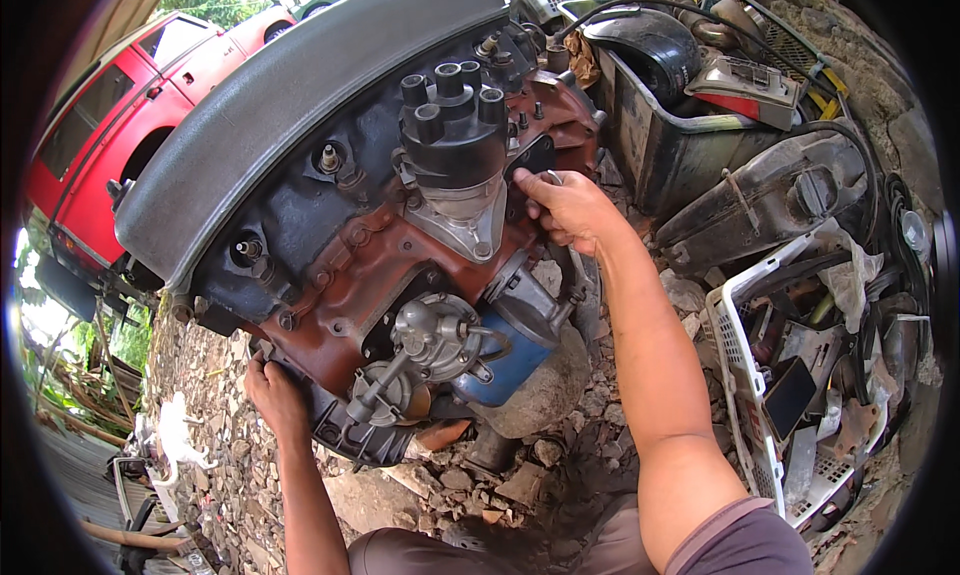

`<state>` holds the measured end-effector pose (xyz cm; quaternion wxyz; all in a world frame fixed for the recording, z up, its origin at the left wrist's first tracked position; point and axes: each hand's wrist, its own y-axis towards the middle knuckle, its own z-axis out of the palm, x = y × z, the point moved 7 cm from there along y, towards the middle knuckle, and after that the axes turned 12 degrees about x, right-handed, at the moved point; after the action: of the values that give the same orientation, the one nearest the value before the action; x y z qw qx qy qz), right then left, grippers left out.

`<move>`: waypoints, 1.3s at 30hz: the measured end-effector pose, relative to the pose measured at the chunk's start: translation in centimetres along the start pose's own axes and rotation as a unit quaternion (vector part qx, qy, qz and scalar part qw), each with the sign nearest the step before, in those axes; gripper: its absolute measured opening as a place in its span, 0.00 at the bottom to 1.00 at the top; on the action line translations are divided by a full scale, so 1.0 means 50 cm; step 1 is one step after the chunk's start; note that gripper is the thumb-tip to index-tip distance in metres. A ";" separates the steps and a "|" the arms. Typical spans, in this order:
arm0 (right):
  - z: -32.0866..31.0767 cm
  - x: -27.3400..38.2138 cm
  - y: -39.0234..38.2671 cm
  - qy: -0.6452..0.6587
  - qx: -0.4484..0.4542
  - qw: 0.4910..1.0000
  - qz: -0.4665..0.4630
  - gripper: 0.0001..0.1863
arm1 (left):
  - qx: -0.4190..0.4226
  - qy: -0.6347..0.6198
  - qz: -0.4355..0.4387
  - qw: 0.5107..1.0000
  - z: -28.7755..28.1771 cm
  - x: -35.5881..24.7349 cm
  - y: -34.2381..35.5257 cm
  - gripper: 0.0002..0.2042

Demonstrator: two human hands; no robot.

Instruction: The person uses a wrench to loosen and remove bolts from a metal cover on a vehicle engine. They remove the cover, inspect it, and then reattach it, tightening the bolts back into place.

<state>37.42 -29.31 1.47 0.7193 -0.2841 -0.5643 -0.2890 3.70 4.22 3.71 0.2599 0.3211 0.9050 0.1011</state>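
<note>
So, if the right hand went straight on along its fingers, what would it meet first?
Most likely the distributor, just left of the fingertips of the right hand. The black plate is right by those fingertips and may already be touched; depth is unclear from this one view.

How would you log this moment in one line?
left hand: at engine, lower left edge | right hand: at engine, beside black cap | white crate: right, holding loose parts
</note>
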 end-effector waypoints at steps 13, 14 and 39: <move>0.000 0.008 0.038 -0.169 -0.068 0.968 -0.171 0.10 | -0.028 0.026 0.024 0.999 0.006 0.013 0.005 0.21; -0.010 0.012 0.039 -0.238 -0.088 0.945 -0.208 0.10 | -0.025 0.026 0.026 0.999 0.007 0.013 0.007 0.21; 0.012 0.043 -0.008 -0.378 -0.103 0.869 -0.301 0.12 | 0.014 0.007 -0.006 1.000 0.004 0.013 0.008 0.21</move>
<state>37.16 -29.34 3.71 0.2958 -0.2606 -0.8180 -0.4188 3.57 4.94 3.42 0.2494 0.3181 0.9103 0.0895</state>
